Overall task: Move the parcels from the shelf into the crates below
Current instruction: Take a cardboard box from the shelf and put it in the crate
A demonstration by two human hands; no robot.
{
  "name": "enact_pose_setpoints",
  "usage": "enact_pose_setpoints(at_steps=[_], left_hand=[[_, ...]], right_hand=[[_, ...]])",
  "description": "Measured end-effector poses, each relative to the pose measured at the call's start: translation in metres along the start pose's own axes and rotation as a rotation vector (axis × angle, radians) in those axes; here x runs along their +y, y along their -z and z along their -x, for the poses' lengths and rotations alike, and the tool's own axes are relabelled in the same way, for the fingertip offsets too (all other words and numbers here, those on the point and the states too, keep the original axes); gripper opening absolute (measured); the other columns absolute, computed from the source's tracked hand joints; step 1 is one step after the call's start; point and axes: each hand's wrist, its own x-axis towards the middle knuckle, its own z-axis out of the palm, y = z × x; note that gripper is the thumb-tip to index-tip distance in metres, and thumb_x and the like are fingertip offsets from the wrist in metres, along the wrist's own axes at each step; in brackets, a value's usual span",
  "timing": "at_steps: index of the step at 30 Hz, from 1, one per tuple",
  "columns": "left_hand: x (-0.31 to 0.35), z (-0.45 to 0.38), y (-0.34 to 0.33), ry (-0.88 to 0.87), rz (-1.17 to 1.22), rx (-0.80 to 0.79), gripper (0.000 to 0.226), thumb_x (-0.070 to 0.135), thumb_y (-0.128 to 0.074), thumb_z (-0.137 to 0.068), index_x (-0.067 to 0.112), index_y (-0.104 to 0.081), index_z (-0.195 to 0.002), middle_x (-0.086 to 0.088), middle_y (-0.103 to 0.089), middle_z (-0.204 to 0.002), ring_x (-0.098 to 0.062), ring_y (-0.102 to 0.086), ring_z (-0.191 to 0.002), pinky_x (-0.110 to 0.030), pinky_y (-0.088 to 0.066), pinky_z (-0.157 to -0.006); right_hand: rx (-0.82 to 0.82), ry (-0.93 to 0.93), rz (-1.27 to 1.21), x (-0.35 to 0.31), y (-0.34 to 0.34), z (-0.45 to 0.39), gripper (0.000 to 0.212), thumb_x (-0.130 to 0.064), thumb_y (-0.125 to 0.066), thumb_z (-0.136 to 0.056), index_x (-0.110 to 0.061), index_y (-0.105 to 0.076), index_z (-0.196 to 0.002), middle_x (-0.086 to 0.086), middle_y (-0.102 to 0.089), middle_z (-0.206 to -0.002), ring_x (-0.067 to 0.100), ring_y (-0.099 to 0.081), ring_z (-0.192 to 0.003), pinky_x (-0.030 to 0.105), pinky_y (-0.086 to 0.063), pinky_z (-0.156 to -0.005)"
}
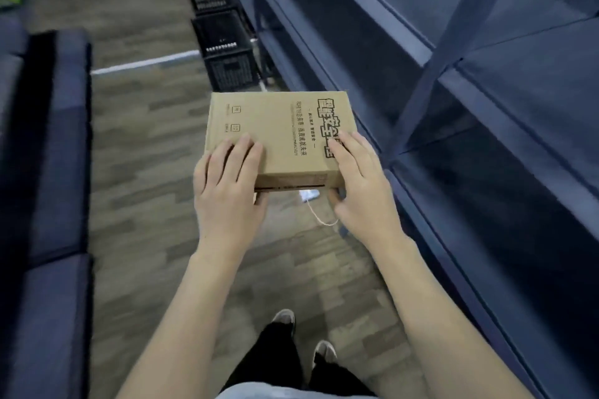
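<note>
Parcel [278, 136] carried flat beside the shelf [421, 52], left hand [227, 185] and right hand [359, 181] fingers clamping its near corners for balance, crates [227, 55] ahead.

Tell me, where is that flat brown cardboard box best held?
Probably by its near corners, as now: the flat brown cardboard box is wide and shallow, so the left hand and right hand come from its two sides, fingers on top, thumbs underneath.
</note>
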Motion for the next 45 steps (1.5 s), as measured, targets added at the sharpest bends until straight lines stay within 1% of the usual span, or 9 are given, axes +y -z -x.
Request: enact_pose_setpoints(at_steps=[5,10,13,17,25,30,35,41,45], left_hand=[[-0.061,0.014,0.012,0.173,-0.122,-0.048,0.061,0.016,-0.075,-0.062,0.009,-0.059,-0.121,-0.007,-0.058,-0.130,-0.028,-0.049,-0.121,-0.037,-0.024,-0.104],[-0.123,0.007,0.008,0.307,-0.204,-0.062,0.062,0.016,-0.077,-0.064,0.009,-0.058,-0.122,-0.006,-0.057,-0.131,-0.029,-0.049,-0.123,-0.037,-0.024,-0.103],[-0.171,-0.012,-0.003,0.346,-0.229,-0.062,0.066,0.013,-0.080,-0.060,0.009,-0.058,-0.123,-0.006,-0.057,-0.130,-0.029,-0.049,-0.123,-0.036,-0.023,-0.104],[-0.241,-0.049,-0.019,0.353,-0.234,-0.093,0.073,0.009,-0.080,-0.056,0.010,-0.057,-0.125,-0.005,-0.056,-0.131,-0.028,-0.047,-0.124,-0.037,-0.022,-0.105],[-0.336,-0.118,-0.066,0.294,-0.148,-0.059,0.065,0.015,-0.077,-0.063,0.010,-0.057,-0.125,-0.006,-0.057,-0.130,-0.029,-0.048,-0.123,-0.037,-0.022,-0.104],[-0.382,-0.161,-0.112,0.274,-0.117,-0.042,0.062,0.016,-0.076,-0.066,0.011,-0.058,-0.125,-0.005,-0.057,-0.130,-0.027,-0.045,-0.123,-0.037,-0.024,-0.104],[-0.427,-0.224,-0.162,0.242,-0.128,0.000,0.060,0.013,-0.074,-0.064,0.012,-0.060,-0.122,-0.004,-0.059,-0.127,-0.027,-0.047,-0.120,-0.037,-0.025,-0.103],[-0.498,-0.330,-0.214,0.293,-0.168,0.013,0.063,0.012,-0.077,-0.060,0.012,-0.061,-0.121,-0.005,-0.059,-0.127,-0.027,-0.047,-0.120,-0.038,-0.025,-0.102],[-0.540,-0.379,-0.237,0.366,-0.189,0.009,0.063,0.010,-0.077,-0.059,0.012,-0.061,-0.120,-0.006,-0.059,-0.127,-0.027,-0.046,-0.120,-0.039,-0.024,-0.102]], right_hand=[[-0.119,0.117,-0.115,-0.040,-0.055,-0.038,0.068,0.002,-0.072,-0.069,-0.002,-0.050,-0.133,0.014,-0.048,-0.139,0.028,-0.034,-0.134,0.034,-0.031,-0.111],[-0.147,0.243,-0.203,-0.079,-0.108,-0.095,0.066,0.006,-0.071,-0.067,0.003,-0.051,-0.130,0.019,-0.050,-0.136,0.027,-0.032,-0.131,0.023,-0.018,-0.113],[-0.162,0.290,-0.218,-0.102,-0.146,-0.136,0.065,0.006,-0.071,-0.067,0.003,-0.052,-0.130,0.019,-0.049,-0.135,0.029,-0.034,-0.131,0.021,-0.018,-0.114],[-0.163,0.257,-0.232,-0.134,-0.196,-0.191,0.065,0.005,-0.071,-0.069,0.001,-0.051,-0.131,0.016,-0.049,-0.137,0.028,-0.036,-0.133,0.009,-0.010,-0.112],[-0.155,0.239,-0.164,-0.159,-0.263,-0.285,0.065,0.005,-0.071,-0.071,0.002,-0.050,-0.132,0.017,-0.048,-0.138,0.029,-0.035,-0.133,0.024,-0.022,-0.112],[-0.170,0.225,-0.129,-0.153,-0.309,-0.342,0.064,0.004,-0.072,-0.071,0.000,-0.051,-0.132,0.015,-0.049,-0.138,0.029,-0.036,-0.133,0.026,-0.023,-0.113],[-0.183,0.213,-0.131,-0.139,-0.358,-0.422,0.067,0.002,-0.072,-0.072,-0.001,-0.049,-0.134,0.014,-0.046,-0.140,0.027,-0.032,-0.135,0.019,-0.012,-0.115],[-0.186,0.234,-0.100,-0.141,-0.422,-0.557,0.067,0.001,-0.071,-0.074,-0.003,-0.047,-0.136,0.014,-0.044,-0.143,0.033,-0.034,-0.136,0.034,-0.019,-0.114],[-0.155,0.287,-0.130,-0.149,-0.459,-0.628,0.065,0.002,-0.071,-0.072,-0.002,-0.049,-0.134,0.014,-0.048,-0.140,0.028,-0.034,-0.134,0.031,-0.022,-0.112]])
